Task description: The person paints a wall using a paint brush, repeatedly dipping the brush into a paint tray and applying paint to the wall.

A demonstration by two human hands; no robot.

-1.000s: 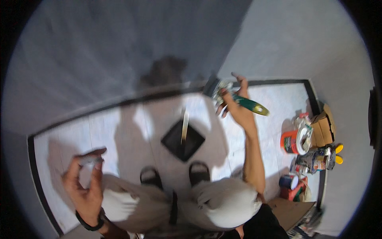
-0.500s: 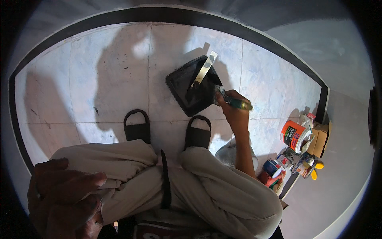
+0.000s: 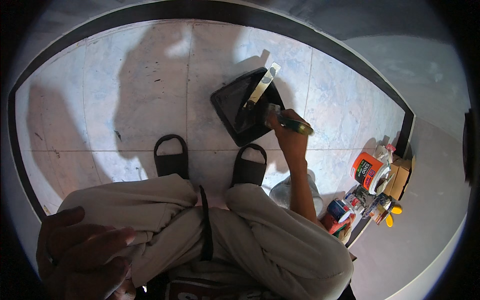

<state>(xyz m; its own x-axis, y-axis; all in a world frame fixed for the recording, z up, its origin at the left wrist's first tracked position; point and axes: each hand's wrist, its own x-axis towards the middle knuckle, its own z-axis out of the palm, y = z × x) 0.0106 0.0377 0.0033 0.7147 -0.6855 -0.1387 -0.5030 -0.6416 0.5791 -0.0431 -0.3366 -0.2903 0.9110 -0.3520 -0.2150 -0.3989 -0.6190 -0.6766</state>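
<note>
A paintbrush with a green and yellow handle (image 3: 296, 125) is gripped in my right hand (image 3: 290, 135), its bristle end low over the right side of a black paint tray (image 3: 227, 102). The tray lies on the floor just beyond my feet, and dark shadow makes its contents hard to make out. Across its far right edge leans a flat, pale yellow stick (image 3: 263, 86) with a dark lower end. My left hand (image 3: 85, 250) hovers by my left knee, fingers loosely spread and bent, with nothing seen in it.
Black slippers (image 3: 171, 162) are on my feet. Beside my right forearm stands a greyish translucent container (image 3: 285, 192). Along the right wall are an orange and white bucket (image 3: 367, 172), a cardboard box (image 3: 399, 177) and several cans. A black baseboard (image 3: 220, 11) edges the tiled floor.
My right hand has moved slightly left and up with the paintbrush, whose bristle end now sits a little further into the tray. The view has shifted a little.
</note>
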